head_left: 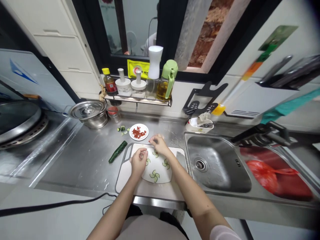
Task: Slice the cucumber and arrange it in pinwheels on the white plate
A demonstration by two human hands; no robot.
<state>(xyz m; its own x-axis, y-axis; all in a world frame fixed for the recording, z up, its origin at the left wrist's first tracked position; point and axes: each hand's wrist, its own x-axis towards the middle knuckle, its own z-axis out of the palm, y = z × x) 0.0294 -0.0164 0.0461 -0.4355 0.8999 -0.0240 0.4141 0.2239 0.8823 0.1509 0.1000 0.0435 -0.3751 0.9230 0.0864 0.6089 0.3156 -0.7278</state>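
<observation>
A white plate lies on the cutting board, bearing several pinwheels of thin green-edged cucumber slices. My right hand is over the plate's far edge, thumb and finger pinched on a small red piece. Close by, my left hand hovers at the plate's left side with its fingertips together; whatever they hold, if anything, is too small to tell. Beyond the board stands a small white dish of chopped red pieces. A cucumber rests left of the board, and cucumber scraps lie behind it.
To the right is a steel sink, with a red plastic bag past it. A lidded steel pot stands back left. Bottles and seasoning jars fill a wall shelf. A black cable crosses the front left.
</observation>
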